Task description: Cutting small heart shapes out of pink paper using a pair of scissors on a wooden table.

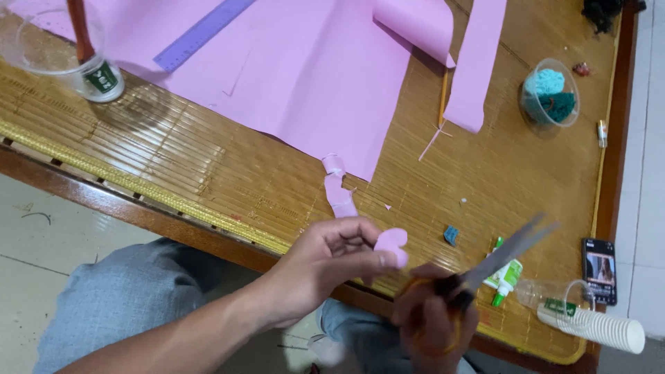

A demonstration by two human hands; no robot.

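Item one, pink cutout: small rounded piece, pinched between thumb and fingertips of my left hand, held above the mat's near edge.

Item two, scissors: in my right hand, fingers closed through the orange handles; blades slightly parted, I think, though motion blur makes this hard to read. Tips point up and right, away from the cutout.

Item three, pink scrap: curled strip lying on the mat just beyond the left hand.

Item four, pink sheet: large, spread across the far mat, ruler lying on it, a separate pink strip to its right.

Item five, glue bottles: white with green caps, just right of the scissors.

Item six, paper cups: stacked, lying on their side at the near right corner, a phone just beyond.

Item seven, clear cup holding teal yarn, far right.
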